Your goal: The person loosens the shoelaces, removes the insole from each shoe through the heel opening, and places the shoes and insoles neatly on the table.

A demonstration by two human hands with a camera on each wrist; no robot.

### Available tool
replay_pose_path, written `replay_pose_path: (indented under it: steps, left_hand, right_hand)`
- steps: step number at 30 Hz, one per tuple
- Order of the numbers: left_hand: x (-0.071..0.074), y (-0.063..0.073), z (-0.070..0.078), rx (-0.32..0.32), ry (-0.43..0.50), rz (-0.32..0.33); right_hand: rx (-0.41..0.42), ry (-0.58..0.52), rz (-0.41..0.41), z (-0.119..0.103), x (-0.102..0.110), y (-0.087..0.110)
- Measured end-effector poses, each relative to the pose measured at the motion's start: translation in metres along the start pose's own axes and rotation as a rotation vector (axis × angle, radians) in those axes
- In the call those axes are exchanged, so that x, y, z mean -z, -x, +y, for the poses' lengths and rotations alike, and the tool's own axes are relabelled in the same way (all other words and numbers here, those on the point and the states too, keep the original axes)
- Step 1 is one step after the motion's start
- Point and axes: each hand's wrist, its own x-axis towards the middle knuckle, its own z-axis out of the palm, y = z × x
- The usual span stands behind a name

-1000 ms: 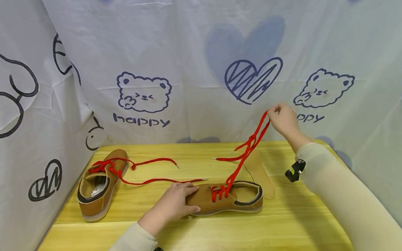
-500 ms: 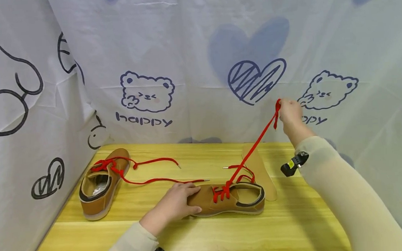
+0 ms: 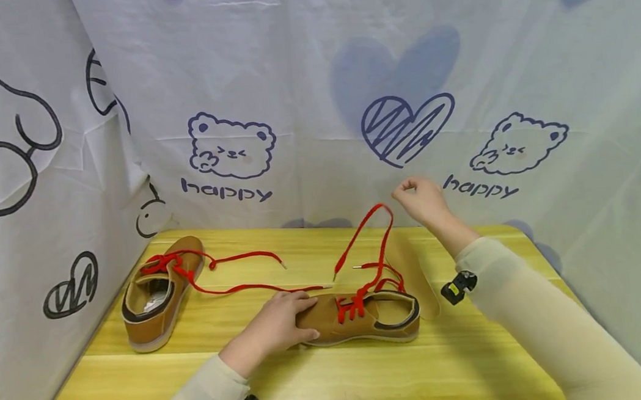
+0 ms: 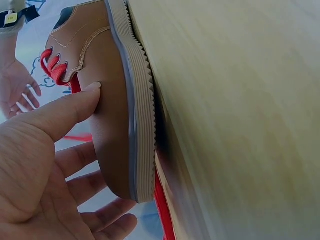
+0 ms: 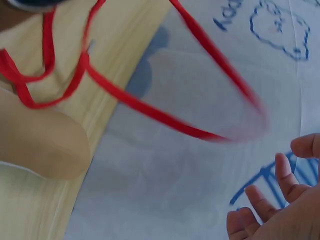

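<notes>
Head view: sole-down on the desk (image 3: 310, 384), a brown shoe (image 3: 358, 327) with dark collar, pale lining and red lace (image 3: 361, 294), partly arching through mid-air. Gripped at the toe between thumb and fingers of the left hand (image 3: 273, 325). Above, the right hand (image 3: 422, 201), holding nothing. Left wrist: smooth leather-like side, light stitching, ridged cream sole (image 4: 143, 125). Right wrist: blurred loop of lace, apart from spread, bent fingers (image 5: 260, 202).

Left forearm (image 3: 200, 392): angled in from lower left | left hand (image 3: 273, 326): low, thumb (image 4: 70, 111) apart from fingers (image 4: 86, 187) | right forearm (image 3: 550, 317): extended from lower right | right hand (image 3: 424, 202): higher, fingers loosely bent
</notes>
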Motion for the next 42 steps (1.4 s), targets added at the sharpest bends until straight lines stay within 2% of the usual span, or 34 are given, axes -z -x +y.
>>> replay_pose_path:
  steps: [6,13,21,33,42]
  left_hand:
    - [0.000,0.002,-0.001,0.006,0.006,-0.003]
    - [-0.002,0.001,-0.001,-0.002,0.005,0.005]
    - [-0.003,0.001,0.000,-0.012,0.011,0.011]
    - [-0.002,0.000,0.001,-0.015,0.006,0.024]
    - [-0.004,0.002,0.000,-0.017,0.015,0.018]
  right_hand:
    - [0.064,0.046,-0.031,-0.003,-0.011,0.012]
    - [0.074,0.062,-0.078,-0.002,-0.012,0.021]
    - [0.080,0.080,-0.125,0.004,-0.011,0.032]
    - [0.155,0.125,-0.188,0.017,-0.014,0.052]
    - [0.193,0.162,-0.242,0.030,-0.024,0.063]
